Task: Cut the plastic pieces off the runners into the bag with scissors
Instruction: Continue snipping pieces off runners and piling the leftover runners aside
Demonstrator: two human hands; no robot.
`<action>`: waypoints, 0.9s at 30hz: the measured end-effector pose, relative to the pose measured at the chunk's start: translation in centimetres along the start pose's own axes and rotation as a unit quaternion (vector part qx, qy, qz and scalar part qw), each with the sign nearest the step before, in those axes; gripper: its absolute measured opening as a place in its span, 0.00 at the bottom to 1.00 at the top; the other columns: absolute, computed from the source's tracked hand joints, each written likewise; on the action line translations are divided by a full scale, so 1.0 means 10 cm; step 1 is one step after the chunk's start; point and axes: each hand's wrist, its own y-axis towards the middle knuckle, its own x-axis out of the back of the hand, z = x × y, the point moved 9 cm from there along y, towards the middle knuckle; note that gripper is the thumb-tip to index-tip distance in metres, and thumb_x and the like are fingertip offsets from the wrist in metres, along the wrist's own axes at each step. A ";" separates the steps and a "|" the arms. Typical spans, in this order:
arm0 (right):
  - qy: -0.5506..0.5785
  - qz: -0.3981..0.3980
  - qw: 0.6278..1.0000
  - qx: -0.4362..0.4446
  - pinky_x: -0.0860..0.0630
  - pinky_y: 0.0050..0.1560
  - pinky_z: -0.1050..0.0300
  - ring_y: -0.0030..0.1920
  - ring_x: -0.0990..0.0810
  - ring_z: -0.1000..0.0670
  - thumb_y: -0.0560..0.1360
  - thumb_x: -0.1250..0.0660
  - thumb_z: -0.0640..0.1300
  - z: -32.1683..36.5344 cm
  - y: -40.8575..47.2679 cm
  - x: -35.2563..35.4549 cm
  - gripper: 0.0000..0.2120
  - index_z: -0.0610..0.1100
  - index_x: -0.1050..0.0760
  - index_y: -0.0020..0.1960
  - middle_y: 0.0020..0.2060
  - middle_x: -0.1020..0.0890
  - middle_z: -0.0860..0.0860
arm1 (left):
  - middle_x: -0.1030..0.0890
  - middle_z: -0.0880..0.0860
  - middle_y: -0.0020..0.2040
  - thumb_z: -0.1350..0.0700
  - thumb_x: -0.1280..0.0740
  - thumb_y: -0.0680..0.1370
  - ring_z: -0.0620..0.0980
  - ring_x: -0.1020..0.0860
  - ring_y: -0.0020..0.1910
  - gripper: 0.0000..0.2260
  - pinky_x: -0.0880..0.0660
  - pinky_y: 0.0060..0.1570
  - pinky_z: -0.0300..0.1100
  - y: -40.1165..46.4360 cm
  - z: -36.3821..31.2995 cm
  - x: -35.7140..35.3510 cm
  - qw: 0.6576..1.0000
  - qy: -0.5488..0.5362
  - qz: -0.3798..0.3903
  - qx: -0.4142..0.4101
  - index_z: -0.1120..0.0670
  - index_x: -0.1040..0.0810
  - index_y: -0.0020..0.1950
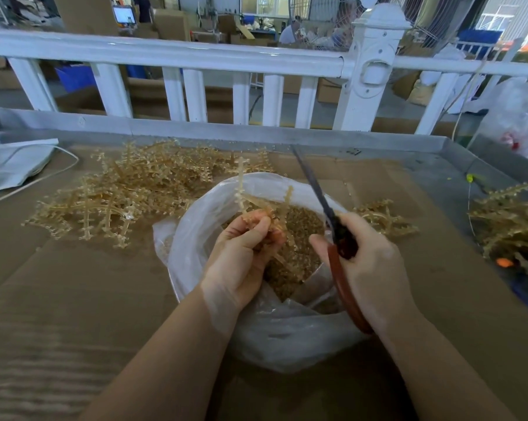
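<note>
Left hand [241, 253] grip clamps runner [241, 189] over bag [196, 238] rim; right hand [369, 262] grip clamps scissors [314, 183].

Scissors [332, 220] handle loops mostly hidden inside right hand [366, 262], blades motion-blurred so open or closed unclear. Runner [250, 202] base hidden in left hand [241, 256] fingers, grip detail not readable. Cut pieces [299, 217] in bag [202, 238] too small to tell apart, part covered by both hands. Bag's near side hidden under forearms. Second runner pile [508, 220] cut off by right edge. Grey sheet [10, 162] cut off at left edge. Orange bit [504, 262] under that pile too small to identify
</note>
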 end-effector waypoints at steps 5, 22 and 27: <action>0.077 0.035 0.995 -0.050 0.23 0.43 0.62 0.41 0.21 0.59 0.75 0.31 0.39 -0.01 0.23 -0.04 0.13 0.58 0.28 0.46 0.38 0.20 0.56 | 0.21 0.53 0.33 0.66 0.37 0.74 0.47 0.22 0.32 0.07 0.21 0.37 0.41 -0.02 -0.02 -0.09 0.998 0.045 0.035 0.023 0.57 0.21 0.43; 0.262 0.003 0.955 -0.139 0.24 0.38 0.69 0.38 0.19 0.55 0.68 0.27 0.31 -0.08 0.39 -0.15 0.16 0.50 0.25 0.46 0.39 0.18 0.45 | 0.19 0.54 0.35 0.67 0.36 0.74 0.48 0.20 0.34 0.07 0.20 0.36 0.41 -0.07 -0.01 -0.12 0.994 0.088 0.041 0.054 0.59 0.19 0.44; 0.264 -0.033 0.958 -0.106 0.22 0.43 0.64 0.41 0.19 0.48 0.69 0.28 0.29 0.01 0.43 -0.05 0.17 0.51 0.25 0.46 0.40 0.19 0.41 | 0.20 0.52 0.34 0.66 0.36 0.75 0.47 0.22 0.31 0.07 0.22 0.33 0.38 -0.09 -0.10 -0.19 0.993 0.100 0.053 0.022 0.57 0.20 0.45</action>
